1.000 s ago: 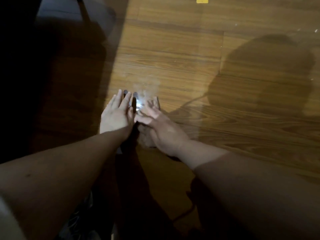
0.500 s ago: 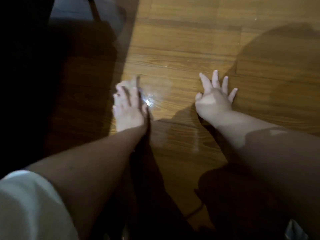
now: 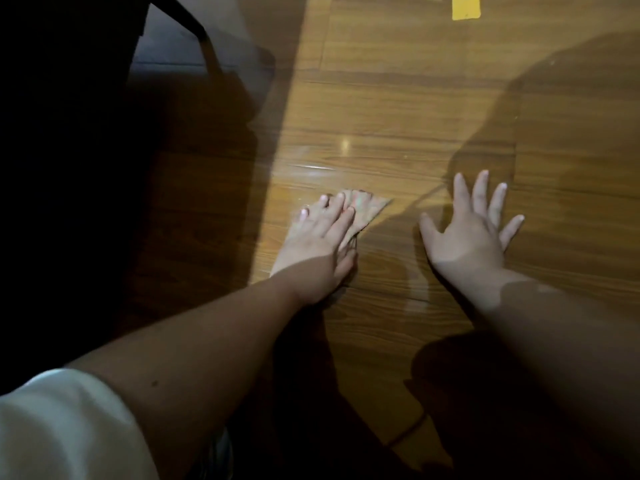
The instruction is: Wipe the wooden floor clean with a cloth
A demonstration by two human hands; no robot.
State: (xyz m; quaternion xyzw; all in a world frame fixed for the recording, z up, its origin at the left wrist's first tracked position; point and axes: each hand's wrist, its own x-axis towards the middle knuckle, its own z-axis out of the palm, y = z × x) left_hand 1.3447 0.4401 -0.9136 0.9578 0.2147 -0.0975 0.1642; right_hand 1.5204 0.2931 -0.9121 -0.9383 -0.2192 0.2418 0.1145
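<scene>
The wooden floor (image 3: 398, 109) has glossy, light-brown planks and fills most of the head view. A thin tan cloth (image 3: 369, 211) lies flat on it near the middle. My left hand (image 3: 322, 237) presses down on the cloth with its fingers stretched out, and only the cloth's right corner shows past the fingertips. My right hand (image 3: 474, 230) rests flat on the bare floor to the right of the cloth, fingers spread, holding nothing. A gap of floor separates the two hands.
Dark furniture with a slanted leg (image 3: 204, 46) stands at the upper left and throws deep shadow over the left side of the floor. A small yellow tag (image 3: 466, 6) lies on the floor at the top. My white sleeve (image 3: 62, 427) fills the lower left corner.
My right hand left my left hand and moved right, then settled flat on the floor. My left hand stayed on the cloth, and more of the cloth's corner now shows.
</scene>
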